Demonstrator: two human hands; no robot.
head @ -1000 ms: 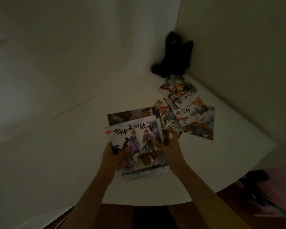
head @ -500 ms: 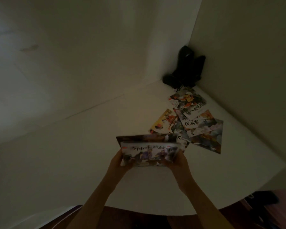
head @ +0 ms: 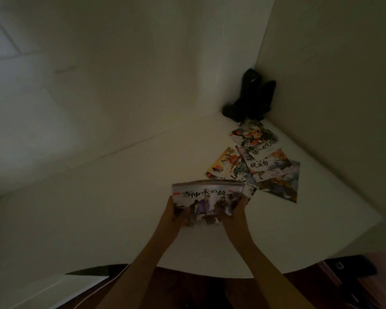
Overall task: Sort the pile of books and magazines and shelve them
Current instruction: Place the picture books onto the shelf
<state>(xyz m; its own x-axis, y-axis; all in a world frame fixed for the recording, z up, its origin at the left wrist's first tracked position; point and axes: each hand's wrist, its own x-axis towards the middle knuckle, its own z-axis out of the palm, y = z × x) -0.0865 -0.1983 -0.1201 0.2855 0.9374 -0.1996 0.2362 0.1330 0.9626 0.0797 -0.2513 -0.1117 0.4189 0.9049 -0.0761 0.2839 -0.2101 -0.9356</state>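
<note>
A small stack of thin picture books (head: 206,202) is held up over the white table (head: 112,197), top cover facing me with black Chinese lettering and painted figures. My left hand (head: 173,214) grips its left edge and my right hand (head: 235,211) grips its right edge. Behind and to the right, several more picture books (head: 261,162) lie fanned out and overlapping on the table, colourful covers up.
A black object (head: 251,97) stands in the far corner where two white walls meet. The table's curved front edge (head: 210,274) runs near me, with dark reddish floor below. A dark item (head: 352,267) lies on the floor at the lower right.
The stack I hold has tilted back up so its cover faces me again, after lying nearly edge-on half a second ago. The view has risen and the stack sits further from me.
</note>
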